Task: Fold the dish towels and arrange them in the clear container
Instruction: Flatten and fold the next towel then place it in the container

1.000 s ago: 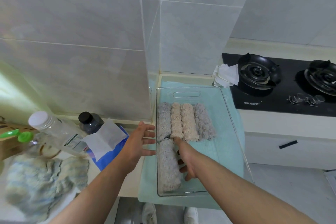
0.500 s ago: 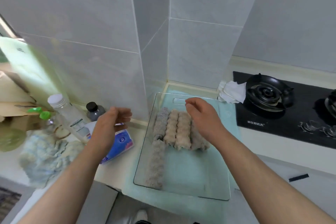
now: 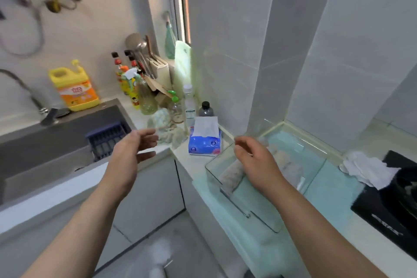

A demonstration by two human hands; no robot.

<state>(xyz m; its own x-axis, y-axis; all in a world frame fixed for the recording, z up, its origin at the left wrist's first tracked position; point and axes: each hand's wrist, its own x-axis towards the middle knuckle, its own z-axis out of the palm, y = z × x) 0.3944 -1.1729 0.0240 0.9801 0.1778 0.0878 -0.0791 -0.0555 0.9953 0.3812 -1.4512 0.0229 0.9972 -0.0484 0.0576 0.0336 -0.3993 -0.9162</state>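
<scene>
- Holding the left hand (image 3: 135,149) in the air beside the sink (image 3: 56,142), fingers loosely curled, gripping nothing.
- Hovering the right hand (image 3: 255,160) over the near-left corner of the container (image 3: 213,172), fingers likewise relaxed and empty.
- Making out rolled towels (image 3: 232,174) lying inside the container, blurred and partly hidden behind the right hand.
- Spotting a loose towel (image 3: 161,121) crumpled on the counter among the bottles, just left of the tissue pack (image 3: 204,142), apart from the container.
- Judging that towel to be light, soft and floppy, more fluffy than slippery, and likely sagging if lifted by the middle.
- Favouring pinching two corners of one edge, letting it hang open for laying flat and folding.
</scene>
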